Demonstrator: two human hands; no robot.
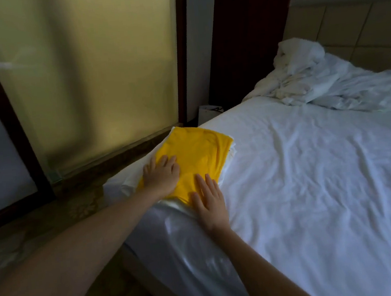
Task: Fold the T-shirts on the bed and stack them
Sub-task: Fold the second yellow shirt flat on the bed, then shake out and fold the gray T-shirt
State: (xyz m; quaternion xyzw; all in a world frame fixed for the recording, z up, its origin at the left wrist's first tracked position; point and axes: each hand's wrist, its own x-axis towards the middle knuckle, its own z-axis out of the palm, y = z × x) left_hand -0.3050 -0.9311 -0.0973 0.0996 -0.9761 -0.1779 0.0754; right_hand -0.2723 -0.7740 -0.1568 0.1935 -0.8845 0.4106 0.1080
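Note:
A folded yellow T-shirt lies on top of folded white cloth at the left corner of the bed. My left hand presses flat on the yellow shirt's near left part. With its fingers straight, my right hand rests on the shirt's near right edge, its palm over the bed's side. Neither hand grips anything.
A crumpled white heap of bedding sits at the far right of the bed. A frosted glass door with a dark frame stands to the left. A small white bag stands on the floor beside the bed.

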